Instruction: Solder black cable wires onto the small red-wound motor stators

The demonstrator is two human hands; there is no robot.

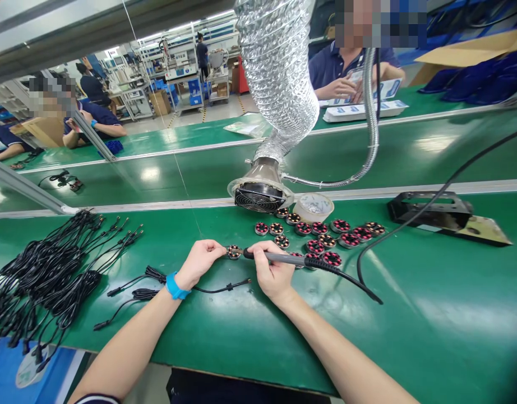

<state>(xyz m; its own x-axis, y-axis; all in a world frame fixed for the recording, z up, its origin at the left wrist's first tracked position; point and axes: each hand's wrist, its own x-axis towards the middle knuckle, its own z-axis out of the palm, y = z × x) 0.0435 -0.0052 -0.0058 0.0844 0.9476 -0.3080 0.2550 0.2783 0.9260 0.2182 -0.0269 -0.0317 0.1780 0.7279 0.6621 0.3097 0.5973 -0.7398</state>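
Observation:
My right hand (275, 275) grips a soldering iron (290, 258) like a pen, its tip pointing left. At that tip lies a small motor stator (233, 252), a ring of dark coils with coppery parts, on the green bench. My left hand (202, 262), with a blue wristband (175, 286), is pinched closed at the stator's left edge; what its fingertips hold is hidden. A thin strand (183, 185) hangs from above and ends near this hand. Below my hands, a black cable (216, 290) reaches across the bench with its end under the stator.
Several stators (319, 228) and a round tub (313, 206) stand right of centre under a fume duct (262, 188). A heap of black cables (44, 269) covers the left. A soldering-iron stand (430, 210) sits right, beneath the iron's cord. Co-workers sit beyond the divider (191, 174).

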